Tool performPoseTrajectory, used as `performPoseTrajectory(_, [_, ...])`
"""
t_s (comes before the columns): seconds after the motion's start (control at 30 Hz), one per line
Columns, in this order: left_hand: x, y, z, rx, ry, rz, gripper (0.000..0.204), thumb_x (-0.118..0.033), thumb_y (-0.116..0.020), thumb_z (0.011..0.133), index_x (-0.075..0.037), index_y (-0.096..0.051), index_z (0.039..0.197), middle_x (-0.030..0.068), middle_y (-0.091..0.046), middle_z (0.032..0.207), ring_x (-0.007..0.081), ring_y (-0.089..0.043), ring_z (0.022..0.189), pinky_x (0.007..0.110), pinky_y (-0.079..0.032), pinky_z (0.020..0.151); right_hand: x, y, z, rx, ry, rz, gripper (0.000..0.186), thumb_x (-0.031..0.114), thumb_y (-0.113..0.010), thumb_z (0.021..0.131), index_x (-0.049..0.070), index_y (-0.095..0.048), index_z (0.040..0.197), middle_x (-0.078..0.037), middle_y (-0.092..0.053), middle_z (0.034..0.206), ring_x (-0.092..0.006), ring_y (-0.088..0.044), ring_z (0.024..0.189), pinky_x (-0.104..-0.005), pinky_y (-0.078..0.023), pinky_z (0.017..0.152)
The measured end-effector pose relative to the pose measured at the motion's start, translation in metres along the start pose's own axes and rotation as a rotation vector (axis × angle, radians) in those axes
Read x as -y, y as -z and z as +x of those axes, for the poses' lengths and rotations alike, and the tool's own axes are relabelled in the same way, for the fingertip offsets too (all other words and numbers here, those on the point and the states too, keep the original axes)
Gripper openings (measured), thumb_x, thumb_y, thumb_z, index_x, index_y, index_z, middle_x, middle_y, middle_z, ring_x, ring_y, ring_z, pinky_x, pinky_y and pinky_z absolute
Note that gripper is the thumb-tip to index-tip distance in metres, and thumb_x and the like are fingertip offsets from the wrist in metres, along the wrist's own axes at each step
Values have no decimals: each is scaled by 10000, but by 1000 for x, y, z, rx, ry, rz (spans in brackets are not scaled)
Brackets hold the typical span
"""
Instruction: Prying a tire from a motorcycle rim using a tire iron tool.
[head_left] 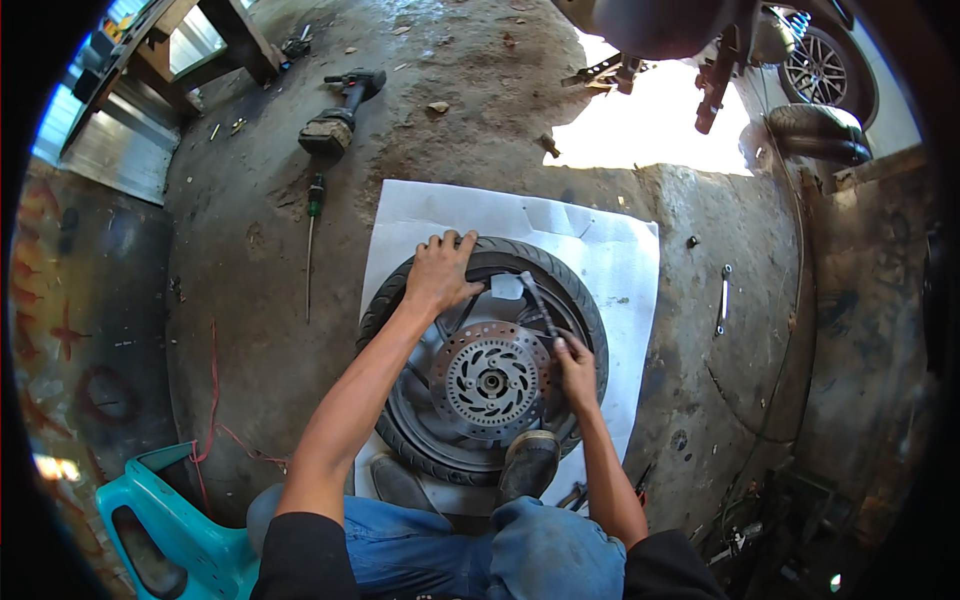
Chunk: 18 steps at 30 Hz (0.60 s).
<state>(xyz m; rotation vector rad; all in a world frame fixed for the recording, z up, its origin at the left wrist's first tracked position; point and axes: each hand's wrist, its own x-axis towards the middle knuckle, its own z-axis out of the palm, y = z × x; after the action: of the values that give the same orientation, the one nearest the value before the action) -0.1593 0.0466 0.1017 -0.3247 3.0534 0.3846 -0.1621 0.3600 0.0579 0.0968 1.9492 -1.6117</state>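
A motorcycle wheel with black tire, dark rim and perforated brake disc lies flat on a white sheet. My left hand grips the tire's upper left, fingers over the tread and thumb toward the rim. My right hand holds a long metal tool, like a tire lever, whose far end meets the rim near a small pale piece at the top. My right boot presses against the wheel's lower edge; the left boot is beside it, lower left.
A cordless power tool, screwdriver and wrench lie on the concrete. A turquoise stool is lower left, a wooden bench upper left. Vehicle parts hang above; spare tires stand right. Cables run along the right.
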Motion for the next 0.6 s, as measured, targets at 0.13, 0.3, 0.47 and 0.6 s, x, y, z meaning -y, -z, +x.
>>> performPoseTrajectory(0.13, [6,7,8,109,-72,-106,954,-461,-865,757,-110,-422,1525,208,-523,1418,415,-550,1272,522,-453,1049,41,37,-14,-79,79,-129,334,238,-628,1053,-33,-689,1237,-23,-672,948,-93,-564,832,-265,-475,751])
performPoseTrajectory(0.3, [50,22,-14,207,-197,-268,965,-614,-720,871,-116,-328,1598,252,-407,1553,439,-437,1423,497,-354,1197,94,75,-30,-231,145,-545,390,234,-663,1025,-34,-676,1308,-152,-760,1071,-150,-664,974,-352,-531,883])
performPoseTrajectory(0.47, [104,18,-51,394,194,-667,1023,-814,-482,908,-100,-297,1617,289,-422,1552,431,-445,1430,452,-375,1192,176,52,-26,-54,118,-803,366,255,-653,1007,46,-705,1302,-246,-755,935,-208,-729,867,-346,-543,834])
performPoseTrajectory(0.6, [84,16,-31,371,146,-455,1109,-761,-656,830,-46,-300,1599,286,-445,1538,421,-475,1410,452,-388,1186,216,30,16,173,201,-1146,316,282,-665,963,103,-770,1202,-234,-748,854,-298,-750,787,-382,-570,802])
